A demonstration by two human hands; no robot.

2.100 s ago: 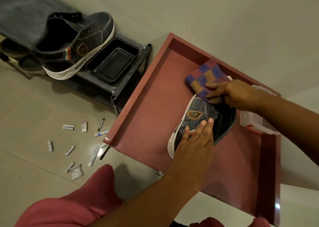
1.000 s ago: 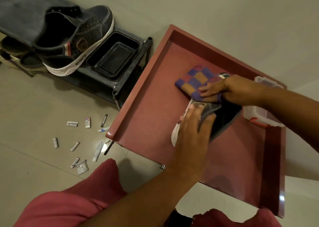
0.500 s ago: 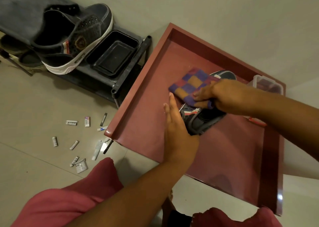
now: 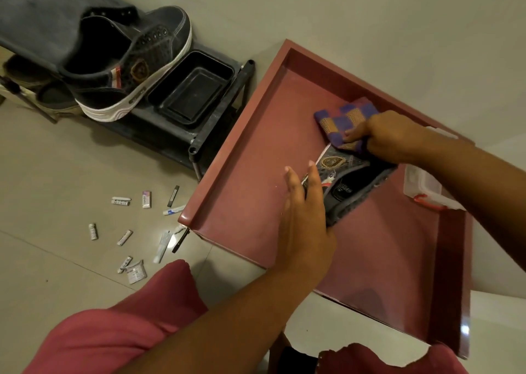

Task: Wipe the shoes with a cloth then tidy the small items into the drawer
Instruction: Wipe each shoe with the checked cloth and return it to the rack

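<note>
Evidently the wiping was under way on the reddish-brown, raised-rim table (image 4: 250, 157), which served as a work surface to keep the dark grey low-top sneaker with a white sole and gold crest (image 4: 345, 180) up off the floor. That shoe lay tipped on its side near the middle of the table, its crest panel turned upward, presumably so the cloth could reach it. The right hand (image 4: 390, 137) pinched the folded purple-and-orange checked cloth (image 4: 343, 120) between curled fingers and thumb and pressed it against the shoe's upper end, at the far part of the table. The left hand (image 4: 306, 217) lay flat with fingers straight and loosely spread, its palm edge against the shoe's sole side, most likely to brace the shoe so it would not slide under the rubbing.

A matching dark sneaker (image 4: 125, 63) stood upright on the black metal shoe rack (image 4: 216, 129) beside a black rectangular plastic tray (image 4: 190, 89); whether it had been cleaned could not be told. The scattered small white tubes and packets (image 4: 133, 225) lay on the pale tiled floor (image 4: 51, 174) by the table's corner, well apart from both hands, so the tidying step appeared not yet begun. A clear plastic box with a red latch (image 4: 424, 191) sat at the table's right side, partly hidden behind the right forearm. No drawer could be made out.
</note>
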